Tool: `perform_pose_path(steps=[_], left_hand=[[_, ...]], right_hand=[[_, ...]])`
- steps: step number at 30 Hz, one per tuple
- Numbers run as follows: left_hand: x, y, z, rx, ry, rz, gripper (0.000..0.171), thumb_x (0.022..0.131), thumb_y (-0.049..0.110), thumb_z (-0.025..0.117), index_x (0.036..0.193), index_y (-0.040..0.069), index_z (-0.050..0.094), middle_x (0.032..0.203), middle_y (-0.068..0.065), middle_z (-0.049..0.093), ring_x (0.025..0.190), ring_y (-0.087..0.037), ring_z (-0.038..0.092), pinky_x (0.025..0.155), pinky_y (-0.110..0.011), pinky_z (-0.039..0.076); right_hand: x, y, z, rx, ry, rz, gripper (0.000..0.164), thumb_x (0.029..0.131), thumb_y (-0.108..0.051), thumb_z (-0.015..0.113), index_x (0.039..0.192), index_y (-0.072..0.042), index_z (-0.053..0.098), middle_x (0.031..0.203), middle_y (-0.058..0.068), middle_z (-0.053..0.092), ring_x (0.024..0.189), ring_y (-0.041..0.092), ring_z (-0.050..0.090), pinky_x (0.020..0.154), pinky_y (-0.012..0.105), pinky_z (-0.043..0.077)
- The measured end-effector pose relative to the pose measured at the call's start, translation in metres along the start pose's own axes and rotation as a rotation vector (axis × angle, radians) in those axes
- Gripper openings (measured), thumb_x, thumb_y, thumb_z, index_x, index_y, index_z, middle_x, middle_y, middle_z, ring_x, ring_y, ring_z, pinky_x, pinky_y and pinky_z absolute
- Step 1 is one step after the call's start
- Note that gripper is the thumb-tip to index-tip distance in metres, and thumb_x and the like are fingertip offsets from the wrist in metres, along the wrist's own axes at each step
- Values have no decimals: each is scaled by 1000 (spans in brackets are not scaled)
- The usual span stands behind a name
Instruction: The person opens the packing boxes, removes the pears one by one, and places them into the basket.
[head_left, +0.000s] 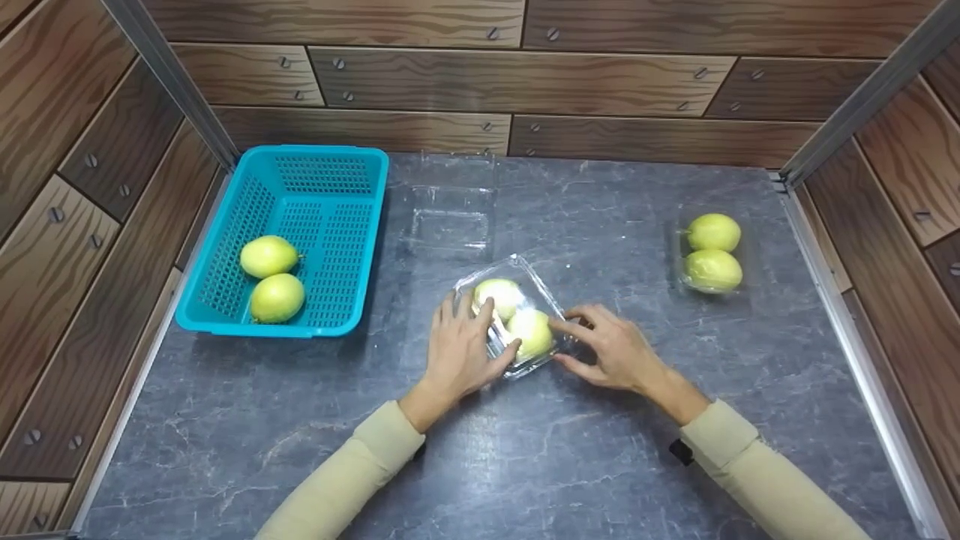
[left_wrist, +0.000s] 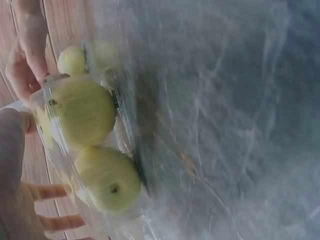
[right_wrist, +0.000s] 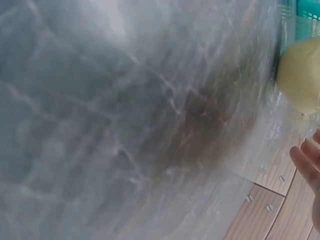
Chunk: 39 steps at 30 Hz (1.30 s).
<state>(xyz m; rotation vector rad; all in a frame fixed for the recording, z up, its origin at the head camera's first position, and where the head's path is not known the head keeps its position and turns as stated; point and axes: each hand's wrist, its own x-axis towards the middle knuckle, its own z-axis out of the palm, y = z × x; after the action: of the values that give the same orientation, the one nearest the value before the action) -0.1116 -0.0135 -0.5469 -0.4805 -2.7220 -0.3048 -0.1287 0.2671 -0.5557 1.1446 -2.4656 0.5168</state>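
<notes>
A clear plastic clamshell box point(head_left: 541, 283) with two yellow-green fruits point(head_left: 529, 334) inside lies at an angle on the table, its lid down over them. My left hand point(head_left: 463, 345) lies over the box's left side, fingers spread along the edge and thumb on the lid near the front. From the right, my right hand point(head_left: 613, 351) reaches the opposite edge, with index fingertip at the lid and thumb by the near corner. In the left wrist view both fruits point(left_wrist: 82, 112) show through the box wall. The right wrist view shows extended fingers point(right_wrist: 304, 164) beside the box.
At the left stands a teal basket point(head_left: 358, 281) holding two more fruits point(head_left: 276, 298). An opened clear box point(head_left: 452, 206) lies behind my hands, near the wooden back wall point(head_left: 517, 82). Far right, another clear box holds two fruits point(head_left: 713, 270). Metal rails point(head_left: 855, 345) edge the table.
</notes>
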Motion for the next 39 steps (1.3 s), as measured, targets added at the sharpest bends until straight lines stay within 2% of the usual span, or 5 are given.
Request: perform_pose_path(steps=[15,21,29,35,39], left_hand=[[18,-13,3,-26,6,-24,62,93,61,62,135,16,66,132,-17,67,121,-39,63,97,-50,59],[26,-12,1,-5,-46,-13,63,95,61,60,138,15,66,134,-19,66,123,-39,63,100,-50,59],[37,-8,4,-11,-86,20,60,96,60,57,135,15,64,130,-14,67,120,-35,62,98,-49,57],[41,-6,5,-5,-124,31,61,98,61,55,140,17,61,133,-14,66,123,-35,61,99,-50,56],[38,-3,5,-6,-131,23,65,99,62,55,144,15,59,138,-15,64,125,-35,60,103,-49,56]], right_hand=[[-13,-31,5,-39,48,-10,54,80,-31,88,130,-16,74,112,6,73,92,21,68,71,30,62],[-17,-49,11,-50,77,30,49,82,-26,88,128,-17,75,110,5,73,96,20,69,76,31,64],[-14,-65,20,-36,132,-19,51,77,-18,91,126,-15,77,105,3,72,93,18,68,76,30,63],[-6,-71,27,-48,144,-47,48,79,-21,90,124,-16,77,100,1,70,88,16,65,72,26,60],[-4,-66,24,-34,125,-56,43,82,-26,87,122,-16,77,101,2,70,87,16,64,72,25,59]])
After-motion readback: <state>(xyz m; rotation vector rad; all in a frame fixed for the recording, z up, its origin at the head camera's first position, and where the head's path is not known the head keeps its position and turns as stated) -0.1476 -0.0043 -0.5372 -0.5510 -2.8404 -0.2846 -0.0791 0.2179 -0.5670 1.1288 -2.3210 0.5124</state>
